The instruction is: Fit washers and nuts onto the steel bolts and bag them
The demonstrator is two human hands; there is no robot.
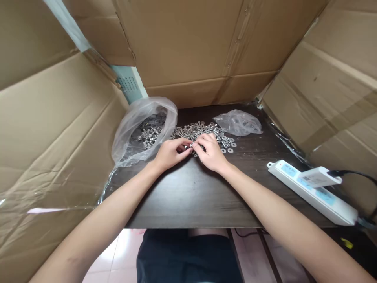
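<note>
A spread-out pile of shiny bolts, nuts and washers (pixel 188 131) lies on the dark table. At its near edge my left hand (pixel 173 152) and my right hand (pixel 209 151) meet, fingertips almost touching. The thumb and fingers of my left hand are pinched around a small metal fastener (pixel 191 146), too small to tell whether bolt or nut. My right hand is curled closed at the same piece, its fingers over the pile and partly hiding it. Several flat washers (pixel 230 150) lie loose just right of my right hand.
Left of the pile, an open clear plastic bag (pixel 120 137) holds more fasteners. Another crumpled plastic bag (pixel 240 122) lies at the back right. A white power strip (pixel 312 192) with a plugged-in adapter (pixel 319 177) stands at right. Cardboard walls (pixel 188 43) enclose the table (pixel 188 200).
</note>
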